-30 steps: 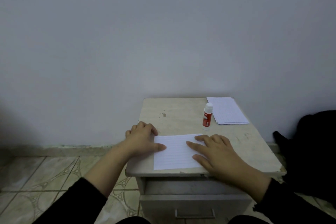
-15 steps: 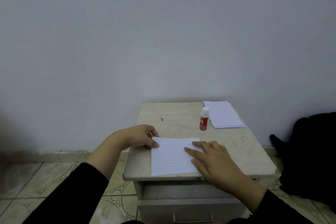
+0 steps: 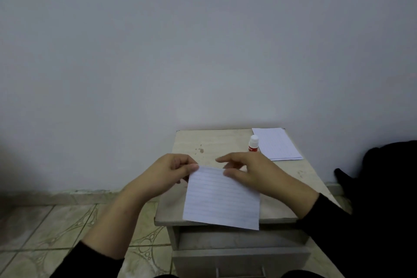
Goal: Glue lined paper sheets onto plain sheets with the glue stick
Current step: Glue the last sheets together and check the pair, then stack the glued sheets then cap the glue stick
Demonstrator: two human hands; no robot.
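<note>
Lined sheet point(image 3: 222, 198) is lifted at the near table edge point(image 3: 282, 219); left hand point(image 3: 168, 170) pinches its far-left corner, right hand point(image 3: 252, 170) holds the far-right, fingers loose — glue stick point(image 3: 253, 144) stands untouched beside the far-right stack point(image 3: 276, 144); sheets remain.

The table point(image 3: 225, 142) stands against the wall point(image 3: 203, 40), on the tiled floor point(image 3: 56, 221). A stack of sheets point(image 3: 276, 144) lies at the far right corner of the table. The glue stick point(image 3: 253, 144) stands upright just left of the stack, touching or nearly touching its left edge. The lined sheet point(image 3: 222, 198) sits at the near edge of the table, its near corner overhanging the drawer point(image 3: 237, 257) below. The left hand point(image 3: 171, 170) pinches the sheet's far left corner. The right hand point(image 3: 255, 171) is at the sheet's far right edge, between sheet and glue stick. A dark bundle point(image 3: 383, 176) lies right of the table.
</note>
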